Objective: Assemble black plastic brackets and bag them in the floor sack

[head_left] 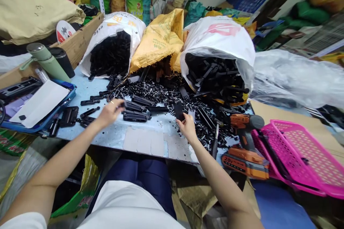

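Note:
My left hand (110, 111) is curled, its fingertips pinching a small black part at the edge of a stack of long black plastic pieces (136, 109) on the pale blue tabletop (150, 128). My right hand (186, 125) grips a flat black plastic piece (178, 110) and holds it upright just above the table. A wide scatter of small black parts (161, 94) lies beyond both hands.
Three sacks lie open toward me: a white one (113, 48), a yellow one (161, 39) and another white one (217, 52), all spilling black parts. An orange cordless drill (245, 143) and a pink basket (301, 155) sit at right. A green flask (47, 61) and blue tray (40, 107) are at left.

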`<state>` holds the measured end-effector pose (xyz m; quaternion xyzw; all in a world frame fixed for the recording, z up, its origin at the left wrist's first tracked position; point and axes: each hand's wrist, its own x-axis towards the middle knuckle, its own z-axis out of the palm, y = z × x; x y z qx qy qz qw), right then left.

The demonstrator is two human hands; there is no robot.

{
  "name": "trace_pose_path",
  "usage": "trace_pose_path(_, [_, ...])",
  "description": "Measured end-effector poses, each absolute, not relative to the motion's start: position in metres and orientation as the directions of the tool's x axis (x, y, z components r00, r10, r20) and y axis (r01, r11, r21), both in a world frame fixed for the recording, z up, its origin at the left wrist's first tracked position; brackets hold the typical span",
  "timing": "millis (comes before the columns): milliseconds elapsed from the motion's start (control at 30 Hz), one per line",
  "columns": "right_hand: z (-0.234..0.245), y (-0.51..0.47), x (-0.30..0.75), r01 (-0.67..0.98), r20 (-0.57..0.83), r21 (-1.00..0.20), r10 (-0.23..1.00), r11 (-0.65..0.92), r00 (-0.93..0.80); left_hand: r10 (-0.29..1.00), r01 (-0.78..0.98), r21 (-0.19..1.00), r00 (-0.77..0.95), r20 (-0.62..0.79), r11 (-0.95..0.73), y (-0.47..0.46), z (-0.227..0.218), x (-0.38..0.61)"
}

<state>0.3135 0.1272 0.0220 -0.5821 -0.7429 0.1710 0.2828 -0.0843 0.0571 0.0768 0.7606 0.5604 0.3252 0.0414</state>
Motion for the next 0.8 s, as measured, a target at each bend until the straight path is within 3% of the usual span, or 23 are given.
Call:
trace_pose_path(67, [0.033,0.12,0.311,0.73,0.292,-0.441,0.853,0.522,-0.433,0.904,0.801,0.429,0.318,0.285,-0.417,0.034,0.07,-0.04])
trace_pose_path(133, [0.04,0.104,0.304,0.597,0.204,-0.266,0.649,0.757,-0.733,0.912,0.8,0.438,0.361,0.196,-0.411,0.016,0.057,-0.013])
trace_pose_path(200, [0.04,0.084,0.293,0.523,0.068,-0.146,0.536,0.84,-0.841,0.925,0.802,0.462,0.346,0.154,-0.377,0.004,0.044,0.0])
trace_pose_path(267, [0.035,0.067,0.279,0.664,0.024,-0.089,0.668,0.742,-0.744,0.944,0.799,0.503,0.298,0.143,-0.329,-0.003,0.036,0.004])
trace_pose_path(333, [0.03,0.054,0.26,0.877,-0.006,-0.082,0.879,0.474,-0.476,0.959,0.784,0.552,0.235,0.158,-0.284,-0.005,0.032,0.006])
trace_pose_path(400, [0.027,0.048,0.243,0.971,-0.1,-0.085,0.968,0.222,-0.23,0.965,0.759,0.596,0.18,0.191,-0.26,-0.005,0.031,0.011])
trace_pose_path(433, [0.026,0.046,0.236,0.982,-0.151,-0.09,0.972,0.167,-0.179,0.964,0.754,0.603,0.169,0.207,-0.262,-0.005,0.03,0.013])
trace_pose_path(500, [0.024,0.045,0.229,0.977,-0.195,-0.125,0.961,0.175,-0.197,0.959,0.788,0.551,0.178,0.221,-0.273,-0.006,0.026,0.015])
trace_pose_path(667, [0.02,0.046,0.247,0.903,-0.072,-0.287,0.933,0.319,-0.353,0.984,0.955,0.281,0.047,0.171,-0.094,-0.023,0.007,-0.002])
trace_pose_path(800, [0.018,0.043,0.256,0.895,-0.061,-0.31,0.933,0.32,-0.355,0.983,0.951,0.304,-0.013,0.185,-0.045,-0.037,-0.004,-0.026])
